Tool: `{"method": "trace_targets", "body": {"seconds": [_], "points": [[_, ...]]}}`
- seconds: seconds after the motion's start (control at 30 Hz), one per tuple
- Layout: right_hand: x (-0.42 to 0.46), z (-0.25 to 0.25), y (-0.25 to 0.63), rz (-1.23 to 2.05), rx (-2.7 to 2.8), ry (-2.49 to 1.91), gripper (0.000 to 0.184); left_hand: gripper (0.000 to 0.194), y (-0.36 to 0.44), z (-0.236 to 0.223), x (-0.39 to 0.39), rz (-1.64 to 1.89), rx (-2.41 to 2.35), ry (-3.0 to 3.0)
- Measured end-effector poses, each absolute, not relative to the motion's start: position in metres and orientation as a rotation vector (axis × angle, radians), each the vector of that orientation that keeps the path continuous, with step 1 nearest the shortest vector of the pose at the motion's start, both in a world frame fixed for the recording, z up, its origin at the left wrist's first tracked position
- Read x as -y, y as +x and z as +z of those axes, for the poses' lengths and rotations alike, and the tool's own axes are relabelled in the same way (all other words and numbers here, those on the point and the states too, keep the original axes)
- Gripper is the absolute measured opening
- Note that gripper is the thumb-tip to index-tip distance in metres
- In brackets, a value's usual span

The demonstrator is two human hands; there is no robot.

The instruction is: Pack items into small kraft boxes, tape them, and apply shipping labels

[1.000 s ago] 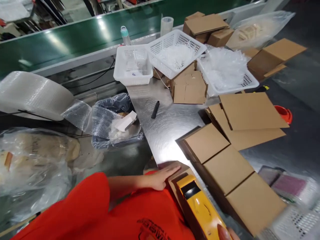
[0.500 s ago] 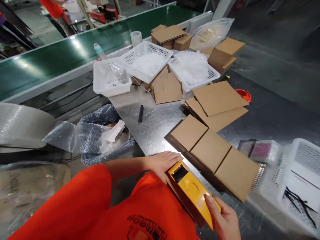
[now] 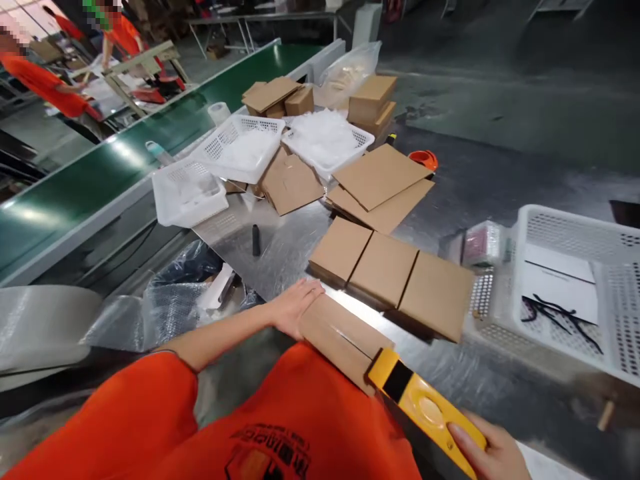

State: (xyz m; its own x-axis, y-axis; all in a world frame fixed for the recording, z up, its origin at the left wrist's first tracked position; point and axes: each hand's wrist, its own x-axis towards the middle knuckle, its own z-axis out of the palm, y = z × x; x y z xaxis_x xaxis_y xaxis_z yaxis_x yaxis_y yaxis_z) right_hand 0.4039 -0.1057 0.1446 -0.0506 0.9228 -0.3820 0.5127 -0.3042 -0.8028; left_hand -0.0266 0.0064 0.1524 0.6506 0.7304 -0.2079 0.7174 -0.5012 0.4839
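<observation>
A small brown cardboard box (image 3: 340,337) lies at the near edge of the steel table (image 3: 295,247), with a strip of clear tape along its top. My left hand (image 3: 293,308) rests on the box's far-left end, fingers laid flat against it. My right hand (image 3: 493,453) grips a yellow tape dispenser (image 3: 425,410) whose front end sits at the box's near-right end. Three closed brown boxes (image 3: 387,270) stand in a row just beyond.
Flat cardboard sheets (image 3: 380,177), white baskets (image 3: 240,143) of plastic bags and more cartons lie farther back. A white basket (image 3: 575,280) with paper and black ties is at the right. A black marker (image 3: 256,240), a green conveyor (image 3: 75,193) and a lined bin (image 3: 190,293) lie left.
The yellow dispenser has slid toward me along the box, leaving tape on its top. My left hand stayed on the box's far end. The view swung right.
</observation>
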Motion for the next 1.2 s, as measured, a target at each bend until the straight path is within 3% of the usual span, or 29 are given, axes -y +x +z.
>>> {"method": "trace_targets", "body": {"seconds": [0.13, 0.23, 0.3, 0.43, 0.57, 0.8, 1.0, 1.2], "points": [[0.092, 0.125, 0.362, 1.339, 1.499, -1.699, 0.051, 0.107, -0.04, 0.175, -0.008, -0.256, -1.362, 2.462], [0.081, 0.111, 0.344, 1.463, 1.49, -1.602, 0.051, 0.12, -0.015, 0.185, -0.003, -0.422, -1.337, 2.56], [0.076, 0.104, 0.336, 1.532, 1.487, -1.554, 0.05, 0.126, 0.015, 0.183, 0.001, -0.447, -1.164, 2.604], [0.07, 0.104, 0.327, 1.601, 1.509, -1.495, 0.048, 0.114, 0.059, 0.178, 0.002, -0.441, -1.065, 2.591], [0.075, 0.097, 0.348, 1.599, 1.497, -1.507, 0.05, 0.105, 0.062, 0.183, -0.003, -0.458, -1.073, 2.563], [0.098, 0.062, 0.398, 1.468, 1.664, -1.673, 0.048, 0.111, 0.061, 0.189, -0.003, -0.477, -1.065, 2.534], [0.062, 0.11, 0.333, 1.427, 1.842, -1.851, 0.049, 0.119, 0.068, 0.187, -0.001, -0.576, -1.06, 2.631], [0.043, 0.156, 0.311, 1.22, 1.923, -2.154, 0.045, 0.115, 0.068, 0.184, -0.005, -0.496, -0.934, 2.668]]}}
